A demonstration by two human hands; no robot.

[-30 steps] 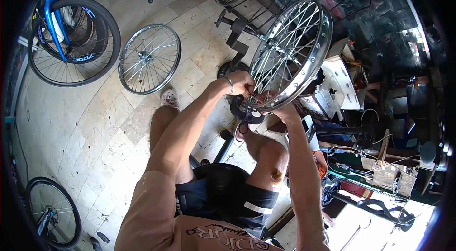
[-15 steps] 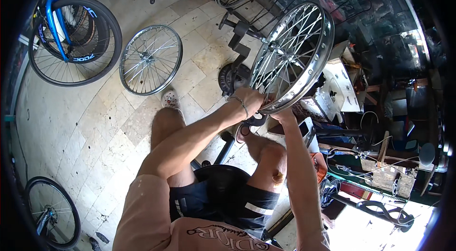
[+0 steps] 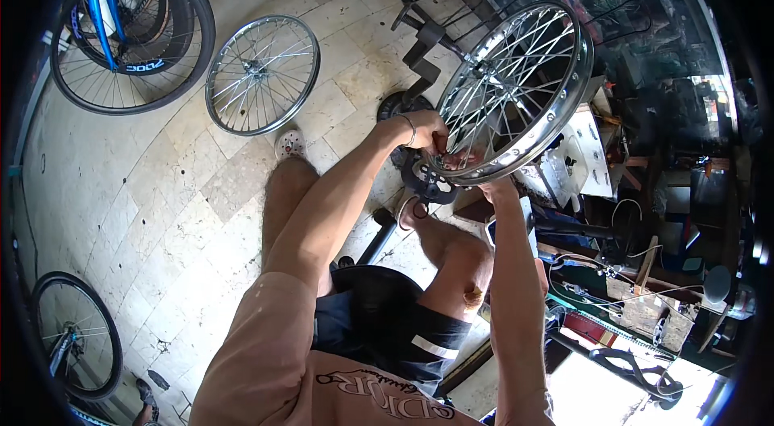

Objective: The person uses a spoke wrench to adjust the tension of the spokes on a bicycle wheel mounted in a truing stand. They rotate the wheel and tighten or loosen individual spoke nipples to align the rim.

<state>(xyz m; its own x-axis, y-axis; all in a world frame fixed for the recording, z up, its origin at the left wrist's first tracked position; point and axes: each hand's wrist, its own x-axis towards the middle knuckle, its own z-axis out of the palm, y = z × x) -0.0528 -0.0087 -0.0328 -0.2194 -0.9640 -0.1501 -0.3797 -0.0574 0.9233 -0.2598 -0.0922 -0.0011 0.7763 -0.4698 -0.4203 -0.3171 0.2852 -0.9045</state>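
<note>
A spoked silver bicycle wheel [image 3: 516, 91] without a tire is mounted on a dark metal stand [image 3: 421, 55]. My left hand [image 3: 427, 132] is at the near left part of the rim, its fingers curled in among the spokes; what they pinch is too small to make out. My right hand [image 3: 498, 187] comes up under the near edge of the rim. It grips the wheel there, with fingers showing between the spokes and the rest hidden behind the rim. A dark chainring-like disc [image 3: 431, 182] lies just below my hands.
Another bare silver wheel [image 3: 263, 75] lies on the tiled floor. A blue bicycle fork [image 3: 98, 19] and black-tired wheel [image 3: 173, 95] stand at far left, with a smaller wheel [image 3: 113, 329] at lower left. Tools and parts crowd a wooden bench [image 3: 645, 305] on the right.
The view has shifted slightly, so floor things sit higher in it. My left hand has moved back to the rim's left side, and the mounted wheel appears a little farther right.
</note>
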